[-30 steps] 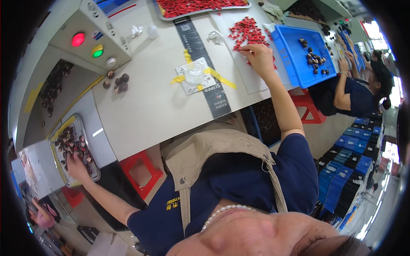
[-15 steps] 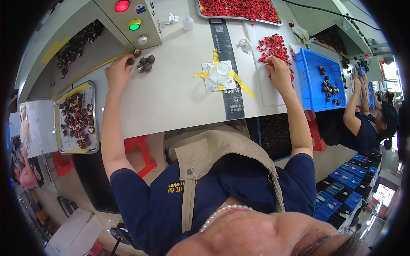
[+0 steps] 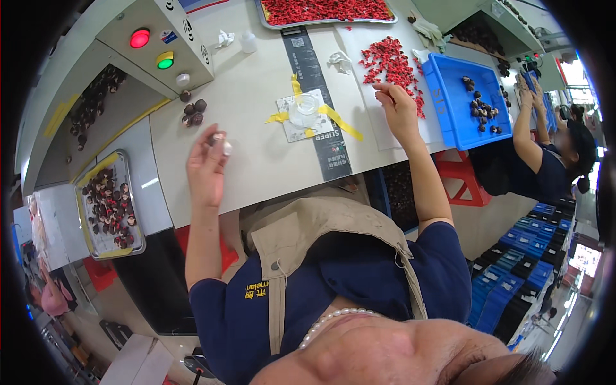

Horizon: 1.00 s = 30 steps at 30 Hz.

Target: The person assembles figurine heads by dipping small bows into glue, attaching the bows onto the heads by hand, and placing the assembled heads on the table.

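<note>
In my left hand [image 3: 206,170], raised over the near left part of the table, the fingers close on a small dark brown ball [image 3: 219,136] with a pale side. Beyond it lies a cluster of similar dark balls [image 3: 193,114]. My right hand [image 3: 401,115] is at the near edge of a loose pile of small red pieces [image 3: 389,62] on white paper. Its fingertips are drawn together, and whatever is between them is too small to make out. Between the hands, a clear round dish [image 3: 303,110] sits on a white square pad fixed with yellow tape.
A metal tray of dark balls [image 3: 136,240] is at the left, beside a machine housing with lit buttons [image 3: 140,38]. A blue bin [image 3: 452,128] with several balls stands at right. A tray of red pieces [image 3: 333,22] lies at the back. A co-worker [image 3: 545,135] sits at right.
My left hand has come away from the cluster, nearer to me and to the right, with a ball in its fingers. The right hand has drawn slightly left from the red pile.
</note>
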Each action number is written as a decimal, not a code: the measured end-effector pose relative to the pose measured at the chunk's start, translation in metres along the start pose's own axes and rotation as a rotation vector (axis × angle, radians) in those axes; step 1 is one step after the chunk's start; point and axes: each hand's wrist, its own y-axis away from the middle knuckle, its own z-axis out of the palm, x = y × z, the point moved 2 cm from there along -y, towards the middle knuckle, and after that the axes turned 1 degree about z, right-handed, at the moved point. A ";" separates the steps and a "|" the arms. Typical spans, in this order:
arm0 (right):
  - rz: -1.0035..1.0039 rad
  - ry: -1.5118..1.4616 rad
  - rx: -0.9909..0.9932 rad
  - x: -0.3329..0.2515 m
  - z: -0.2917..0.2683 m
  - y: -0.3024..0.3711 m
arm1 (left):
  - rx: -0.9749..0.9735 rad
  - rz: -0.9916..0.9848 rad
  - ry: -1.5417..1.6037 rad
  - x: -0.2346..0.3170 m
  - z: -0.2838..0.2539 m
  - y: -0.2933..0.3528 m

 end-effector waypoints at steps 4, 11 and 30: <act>-0.023 -0.011 -0.015 -0.025 -0.005 0.005 | -0.130 0.091 -0.049 -0.007 0.044 0.023; 0.253 -0.460 -0.139 -0.037 0.002 0.020 | -0.226 0.147 -0.114 -0.019 0.060 0.030; -0.055 -0.139 -0.235 -0.101 0.049 -0.004 | -0.324 -0.315 0.297 -0.055 0.060 0.038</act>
